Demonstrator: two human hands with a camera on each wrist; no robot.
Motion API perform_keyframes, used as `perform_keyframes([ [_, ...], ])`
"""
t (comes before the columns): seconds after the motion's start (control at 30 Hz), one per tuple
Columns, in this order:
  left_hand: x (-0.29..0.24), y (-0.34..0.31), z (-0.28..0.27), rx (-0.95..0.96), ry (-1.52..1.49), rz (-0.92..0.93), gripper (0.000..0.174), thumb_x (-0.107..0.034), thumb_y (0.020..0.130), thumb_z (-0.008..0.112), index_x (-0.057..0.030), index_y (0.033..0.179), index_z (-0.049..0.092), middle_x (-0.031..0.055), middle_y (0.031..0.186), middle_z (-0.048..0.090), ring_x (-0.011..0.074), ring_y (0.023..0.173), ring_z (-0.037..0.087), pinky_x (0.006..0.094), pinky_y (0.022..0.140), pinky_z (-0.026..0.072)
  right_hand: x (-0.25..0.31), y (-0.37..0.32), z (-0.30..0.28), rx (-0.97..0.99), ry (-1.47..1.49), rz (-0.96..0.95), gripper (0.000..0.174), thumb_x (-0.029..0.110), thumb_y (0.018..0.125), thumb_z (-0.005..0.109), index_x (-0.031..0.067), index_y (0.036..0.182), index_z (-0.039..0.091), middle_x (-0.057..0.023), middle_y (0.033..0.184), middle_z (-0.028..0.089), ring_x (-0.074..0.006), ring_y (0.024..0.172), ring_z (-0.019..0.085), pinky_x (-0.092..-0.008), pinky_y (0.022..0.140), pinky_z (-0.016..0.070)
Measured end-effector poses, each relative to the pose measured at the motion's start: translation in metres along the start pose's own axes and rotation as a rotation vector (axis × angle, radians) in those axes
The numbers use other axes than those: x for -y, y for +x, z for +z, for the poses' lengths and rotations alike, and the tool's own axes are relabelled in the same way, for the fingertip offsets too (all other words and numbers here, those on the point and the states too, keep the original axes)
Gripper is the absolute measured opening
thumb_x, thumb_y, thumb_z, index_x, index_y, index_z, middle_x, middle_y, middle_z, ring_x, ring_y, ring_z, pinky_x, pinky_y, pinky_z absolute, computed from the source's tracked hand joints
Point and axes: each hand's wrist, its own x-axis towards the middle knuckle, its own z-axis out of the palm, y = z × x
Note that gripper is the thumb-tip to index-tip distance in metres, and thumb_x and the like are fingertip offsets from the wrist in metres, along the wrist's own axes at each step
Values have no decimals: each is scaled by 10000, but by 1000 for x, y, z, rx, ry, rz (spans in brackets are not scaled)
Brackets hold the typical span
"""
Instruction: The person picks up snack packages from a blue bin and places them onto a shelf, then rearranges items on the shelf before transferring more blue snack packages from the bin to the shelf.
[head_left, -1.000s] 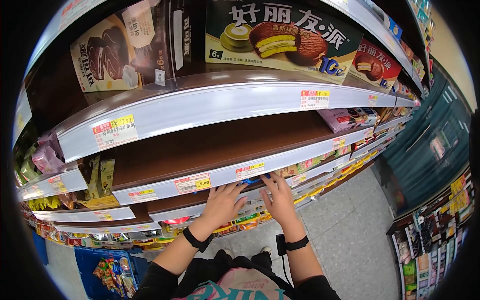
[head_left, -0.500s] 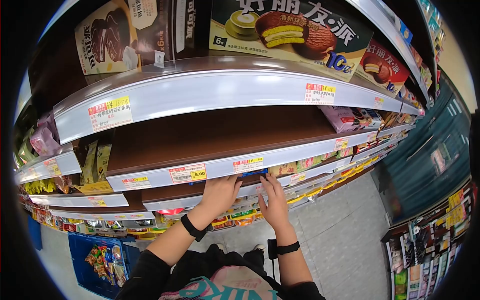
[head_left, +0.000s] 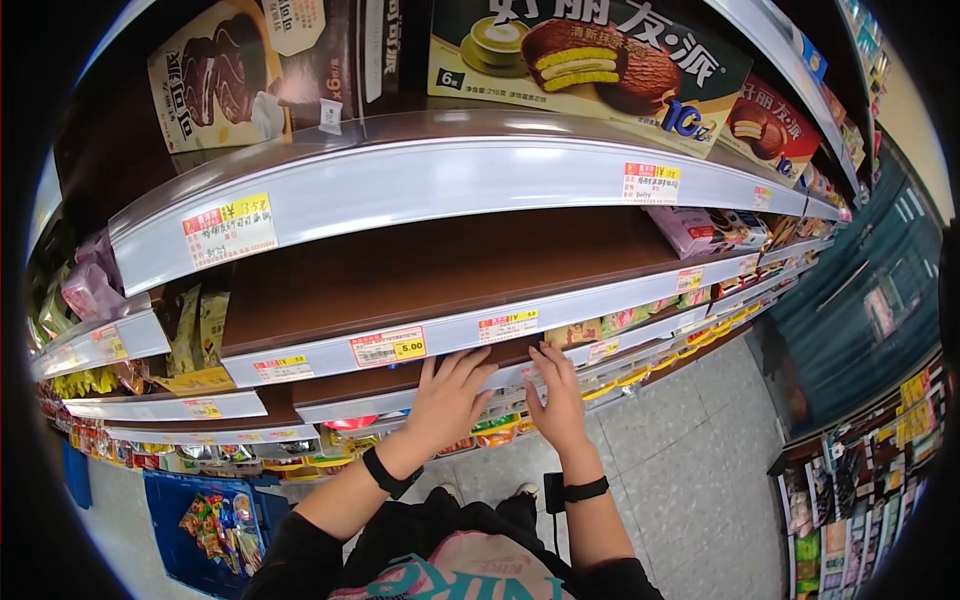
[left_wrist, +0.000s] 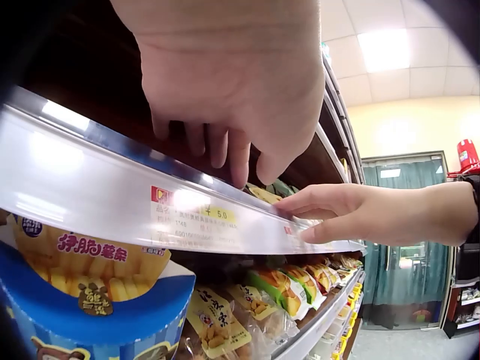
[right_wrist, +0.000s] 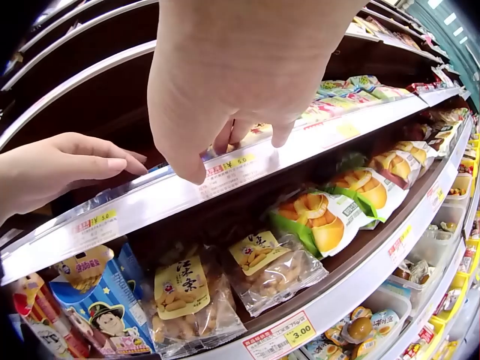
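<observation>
Both hands are at the front edge of a lower shelf point(head_left: 455, 378). My left hand point(head_left: 445, 402) lies over the edge with its fingers pointing into the shelf, fingers loosely bent; in the left wrist view the hand point(left_wrist: 232, 90) hangs over the price rail point(left_wrist: 112, 180). Beside it, my right hand point(head_left: 560, 400) has its fingertips at the same edge, and in the right wrist view the hand point(right_wrist: 240, 90) reaches down over the rail point(right_wrist: 315, 142). No item shows in either hand. What lies under the fingertips is partly hidden.
Boxed pies point(head_left: 590, 70) stand on the shelf above. Below the hands are bagged snacks point(right_wrist: 180, 292) and a blue carton point(right_wrist: 101, 300). A blue basket point(head_left: 165, 530) holding packets sits on the floor at lower left.
The blue item seen near the fingertips is no longer visible in the head view. My left hand has shifted slightly right and its fingers are more spread than half a second ago.
</observation>
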Motion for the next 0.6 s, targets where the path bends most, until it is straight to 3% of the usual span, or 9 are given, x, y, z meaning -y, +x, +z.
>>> perform_keyframes([
  [0.1, 7, -11, 9, 3, -3, 2, 388, -245, 890, 616, -105, 1247, 561, 64, 1348, 529, 233, 1307, 429, 569, 1097, 212, 5, 0, -3, 3, -28, 16, 515, 26, 824, 634, 85, 1324, 521, -142, 1371, 487, -354, 1344, 399, -543, 1101, 298],
  [0.27, 10, -17, 15, -9, -51, -1, 377, -237, 884, 621, -100, 1233, 575, 74, 1365, 516, 237, 1317, 421, 571, 1107, 185, 29, -12, -13, -16, -67, 60, 514, 9, 809, 639, 78, 1308, 536, -149, 1372, 498, -364, 1333, 413, -534, 1095, 313],
  [0.5, 9, -40, 6, -67, -127, 108, 291, -158, 860, 646, -134, 1148, 612, 81, 1392, 487, 244, 1364, 384, 559, 1145, 137, 40, -77, -31, 92, -72, 70, 359, 5, 804, 653, 47, 1161, 641, -168, 1328, 550, -384, 1298, 452, -479, 1077, 360],
  [0.6, 15, -67, -1, -50, -200, 131, 268, -148, 860, 650, -168, 1126, 626, 75, 1379, 495, 245, 1349, 405, 550, 1147, 142, 45, -109, -44, 130, -16, 159, 282, 39, 838, 662, 39, 1120, 663, -179, 1245, 610, -350, 1247, 517, -402, 1033, 416],
])
